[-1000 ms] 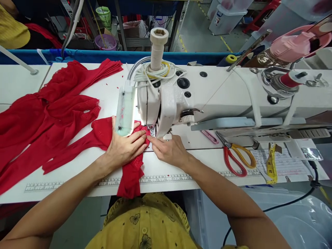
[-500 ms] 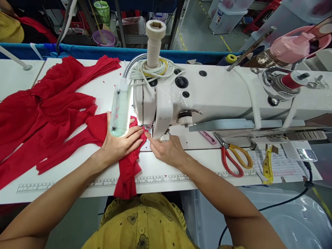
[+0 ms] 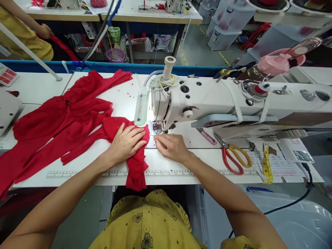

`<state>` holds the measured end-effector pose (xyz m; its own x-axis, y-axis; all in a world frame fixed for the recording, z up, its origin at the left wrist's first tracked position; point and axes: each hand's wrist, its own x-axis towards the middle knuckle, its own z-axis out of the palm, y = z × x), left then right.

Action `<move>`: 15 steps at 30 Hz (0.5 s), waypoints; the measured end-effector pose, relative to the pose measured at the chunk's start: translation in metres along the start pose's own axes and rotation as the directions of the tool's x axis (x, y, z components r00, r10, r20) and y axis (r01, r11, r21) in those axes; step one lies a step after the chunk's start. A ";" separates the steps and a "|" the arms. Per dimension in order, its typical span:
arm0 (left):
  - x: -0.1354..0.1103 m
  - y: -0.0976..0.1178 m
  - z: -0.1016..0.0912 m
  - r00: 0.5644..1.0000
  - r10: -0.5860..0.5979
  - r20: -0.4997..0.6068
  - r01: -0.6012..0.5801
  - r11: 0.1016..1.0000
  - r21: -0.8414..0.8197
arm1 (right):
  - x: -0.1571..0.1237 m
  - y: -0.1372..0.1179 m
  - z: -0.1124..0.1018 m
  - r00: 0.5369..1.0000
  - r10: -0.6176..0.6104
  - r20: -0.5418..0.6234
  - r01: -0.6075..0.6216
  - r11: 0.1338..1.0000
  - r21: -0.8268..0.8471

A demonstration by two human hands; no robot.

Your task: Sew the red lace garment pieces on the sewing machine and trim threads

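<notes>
A red lace-edged garment piece [image 3: 136,174] lies to the left of the presser foot [image 3: 157,127] of a white sewing machine [image 3: 207,100], with its lower end hanging over the table edge. My left hand [image 3: 126,142] rests flat on this fabric, fingers stretched out and close together. Just right of the fabric, in front of the presser foot, my right hand [image 3: 172,147] is closed in a pinch. Whatever may be between its fingertips is too small to make out. A long clear lamp cover [image 3: 141,110] stands above the fabric.
More red garments [image 3: 64,117] are heaped on the left. Right of my hands lie a pink-handled tool [image 3: 206,136], scissors [image 3: 234,155], a tape measure [image 3: 266,164] and a paper sheet [image 3: 281,162]. A printed ruler [image 3: 116,174] runs along the front. Another person's hand [image 3: 45,31] shows at upper left.
The view has shifted, showing more of the far side. The red fabric and my left hand have come away leftward from the presser foot. My right fingers have left the fabric and curled together.
</notes>
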<state>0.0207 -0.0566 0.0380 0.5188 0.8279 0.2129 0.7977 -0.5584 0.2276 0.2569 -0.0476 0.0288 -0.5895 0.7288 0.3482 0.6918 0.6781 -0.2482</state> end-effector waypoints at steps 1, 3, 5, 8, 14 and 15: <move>-0.007 0.000 -0.006 1.000 -0.023 -0.006 0.023 0.999 -0.037 | -0.001 -0.010 -0.006 1.000 0.012 0.026 -0.013 1.000 0.016; -0.020 -0.002 -0.017 0.993 -0.083 -0.089 0.072 0.991 -0.116 | -0.004 -0.037 -0.016 0.995 0.053 0.084 -0.055 0.998 0.018; -0.028 -0.006 -0.025 0.959 -0.159 -0.235 0.118 0.976 -0.181 | -0.008 -0.069 -0.017 0.987 0.105 0.119 -0.107 0.994 0.009; -0.033 -0.016 -0.022 0.913 -0.254 -0.318 0.177 0.951 -0.253 | -0.012 -0.117 0.000 0.980 0.173 0.097 -0.172 0.985 -0.019; -0.053 -0.013 0.008 0.943 -0.297 -0.153 0.269 0.946 -0.181 | -0.036 -0.120 0.011 0.942 0.329 -0.075 -0.280 0.886 0.370; -0.061 -0.006 0.011 0.940 -0.306 -0.148 0.281 0.945 -0.167 | -0.045 -0.104 0.000 0.909 0.407 -0.088 -0.313 0.807 0.502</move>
<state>-0.0122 -0.1030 0.0130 0.1980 0.9419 0.2713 0.8483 -0.3033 0.4340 0.2115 -0.1509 0.0384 -0.2178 0.9304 0.2947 0.5332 0.3663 -0.7626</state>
